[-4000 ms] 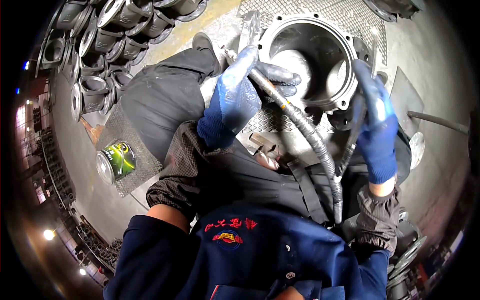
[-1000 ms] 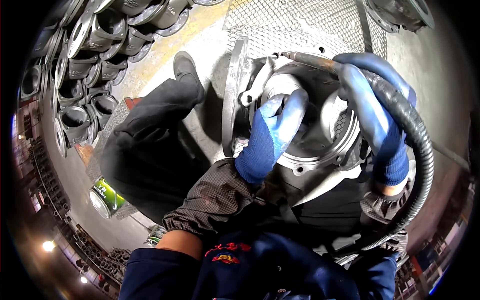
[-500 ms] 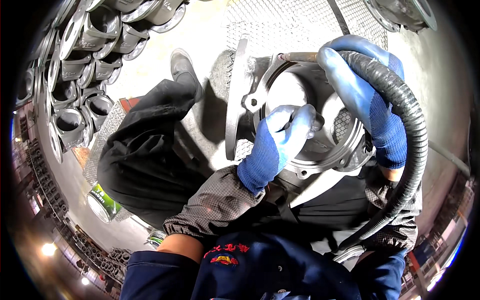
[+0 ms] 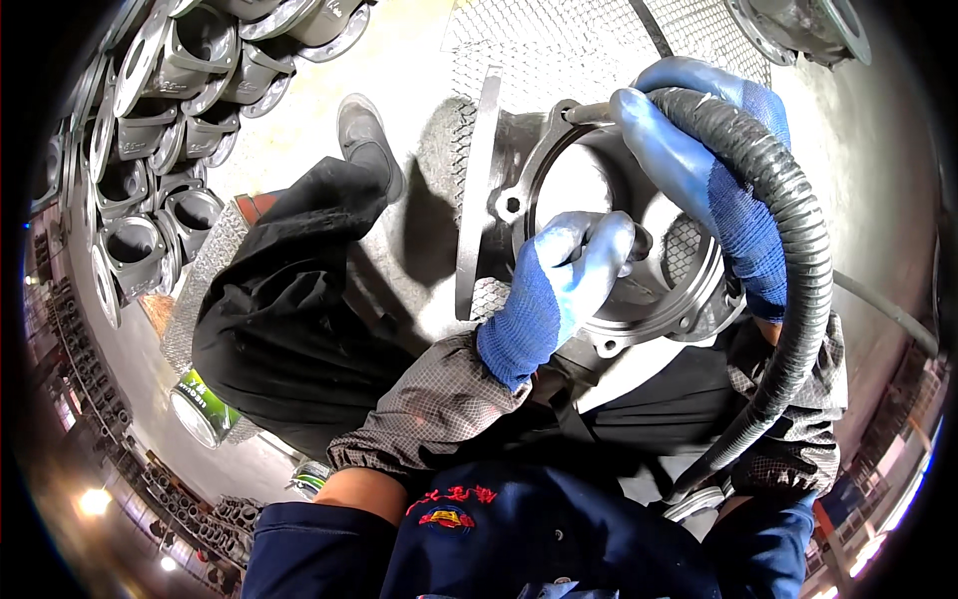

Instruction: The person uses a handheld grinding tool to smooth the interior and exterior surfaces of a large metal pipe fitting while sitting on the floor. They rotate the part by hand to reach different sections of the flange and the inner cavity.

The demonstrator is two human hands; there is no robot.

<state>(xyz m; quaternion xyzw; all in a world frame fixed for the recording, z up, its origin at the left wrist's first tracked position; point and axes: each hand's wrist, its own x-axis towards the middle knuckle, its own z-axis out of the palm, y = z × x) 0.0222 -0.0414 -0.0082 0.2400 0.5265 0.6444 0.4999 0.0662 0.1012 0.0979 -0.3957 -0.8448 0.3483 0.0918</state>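
Grey floor [image 4: 878, 225], diamond-patterned mat [image 4: 569, 40], flanged casting [image 4: 659, 321], stacked castings [image 4: 185, 130]

Our gloved left hand [image 4: 579, 268] curls its fingers near the middle; our gloved right hand [image 4: 671, 152], farther off rightward, is clasped, fingers pointing far left.

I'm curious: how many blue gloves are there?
2. The left glove is over the round opening of a gray metal casting; the right glove grips the end of a black ribbed hose. No others show, though some could be hidden.
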